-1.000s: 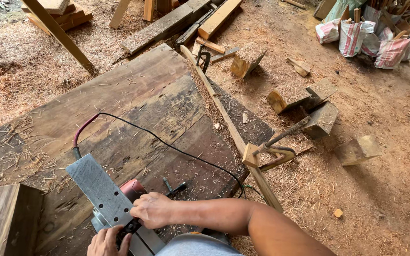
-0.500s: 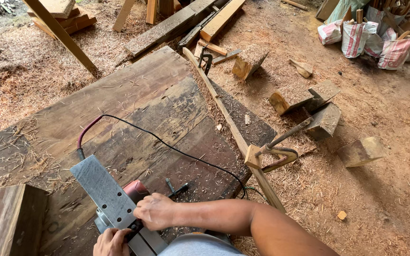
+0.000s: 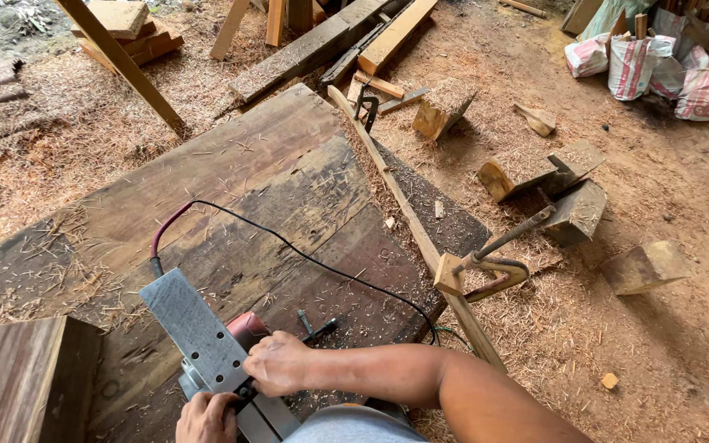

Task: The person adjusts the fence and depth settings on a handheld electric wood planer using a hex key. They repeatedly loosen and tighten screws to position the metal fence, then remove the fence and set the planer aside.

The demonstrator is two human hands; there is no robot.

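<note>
Tool: an electric planer (image 3: pixel 207 353) is lying sole-up on the dark plank bench (image 3: pixel 289 197).
Right hand (image 3: pixel 279 363): is gripping the planer's red body, fingers closed.
Left hand (image 3: pixel 205 418): is clasping the planer's near end.
Cord (image 3: pixel 305 258): is trailing across the planks.
Clamp (image 3: pixel 494 271): is gripping the bench's edge strip.

Head view, steeply down, close

A broad worktop (image 3: pixel 248 189) of dark, weathered planks carries scattered wood shavings (image 3: pixel 34 271), an upturned electric planer (image 3: pixel 207 353) at its near edge, and a black cord (image 3: pixel 305 258) looping across. A thin wooden strip (image 3: pixel 395 197) lies along its right side, a thick block (image 3: pixel 22 377) near left.
</note>
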